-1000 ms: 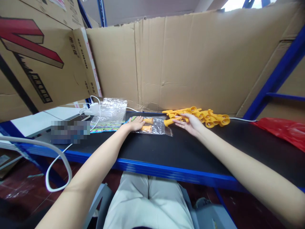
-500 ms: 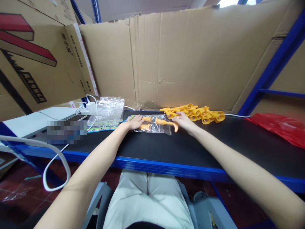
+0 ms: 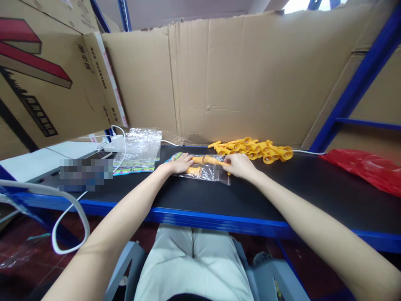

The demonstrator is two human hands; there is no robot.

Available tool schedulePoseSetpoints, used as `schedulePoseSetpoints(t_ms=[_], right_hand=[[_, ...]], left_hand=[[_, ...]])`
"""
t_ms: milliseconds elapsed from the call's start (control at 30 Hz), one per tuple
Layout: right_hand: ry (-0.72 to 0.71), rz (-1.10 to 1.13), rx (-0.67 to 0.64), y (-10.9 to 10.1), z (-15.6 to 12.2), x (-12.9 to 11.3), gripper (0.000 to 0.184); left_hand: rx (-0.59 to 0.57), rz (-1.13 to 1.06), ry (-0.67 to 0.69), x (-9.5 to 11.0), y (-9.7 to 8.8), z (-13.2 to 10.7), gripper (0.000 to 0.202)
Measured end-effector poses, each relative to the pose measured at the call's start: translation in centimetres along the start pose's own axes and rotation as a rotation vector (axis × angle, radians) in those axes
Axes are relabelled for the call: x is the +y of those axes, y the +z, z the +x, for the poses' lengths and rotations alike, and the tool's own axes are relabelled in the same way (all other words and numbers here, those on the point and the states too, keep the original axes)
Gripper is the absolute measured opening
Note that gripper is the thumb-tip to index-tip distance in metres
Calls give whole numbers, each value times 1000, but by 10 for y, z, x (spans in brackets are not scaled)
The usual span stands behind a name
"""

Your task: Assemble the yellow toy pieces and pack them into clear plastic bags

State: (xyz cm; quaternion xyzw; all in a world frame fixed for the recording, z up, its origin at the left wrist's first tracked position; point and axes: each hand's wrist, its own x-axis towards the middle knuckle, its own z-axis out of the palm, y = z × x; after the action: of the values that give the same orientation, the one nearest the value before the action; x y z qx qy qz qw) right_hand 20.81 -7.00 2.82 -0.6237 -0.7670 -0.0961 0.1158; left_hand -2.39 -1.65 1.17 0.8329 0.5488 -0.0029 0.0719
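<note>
My left hand (image 3: 181, 163) lies flat on a clear plastic bag (image 3: 214, 173) with a colourful printed header, pressing it to the black shelf top. Two yellow-orange plastic tubes, an upper one (image 3: 197, 159) and a lower one (image 3: 194, 171), show at its fingers. My right hand (image 3: 239, 165) is closed on the thin right end of a yellow horn-shaped plastic piece (image 3: 213, 160). That piece's wider left end meets the upper tube; whether it is joined cannot be seen. Behind my right hand is a pile of yellow horn-shaped pieces (image 3: 267, 150) with flared, cup-like ends.
More clear bags (image 3: 139, 146) with printed headers lie left, near a white power adapter (image 3: 117, 143) and cables. A red plastic bag (image 3: 366, 169) sits at right. Cardboard (image 3: 250, 83) walls the back; a blue rail (image 3: 219, 221) edges the front.
My right hand has moved left and slightly down, bringing the horn-shaped piece up to the upper tube. My left hand stays on the bag, almost unmoved.
</note>
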Motion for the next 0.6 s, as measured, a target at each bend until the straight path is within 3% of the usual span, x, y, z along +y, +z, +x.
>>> schedulePoseSetpoints(t_ms=[167,433,600], right_hand=[[59,-3,10,-1,-1,0,18],[-55,-125,46,2,-2,-5,22],[-46,-226,69,2,-2,-11,22]], left_hand=[[9,4,32,-5,4,7,56],[45,-39,63,-6,7,6,60],[68,-67,74,-5,8,6,63]])
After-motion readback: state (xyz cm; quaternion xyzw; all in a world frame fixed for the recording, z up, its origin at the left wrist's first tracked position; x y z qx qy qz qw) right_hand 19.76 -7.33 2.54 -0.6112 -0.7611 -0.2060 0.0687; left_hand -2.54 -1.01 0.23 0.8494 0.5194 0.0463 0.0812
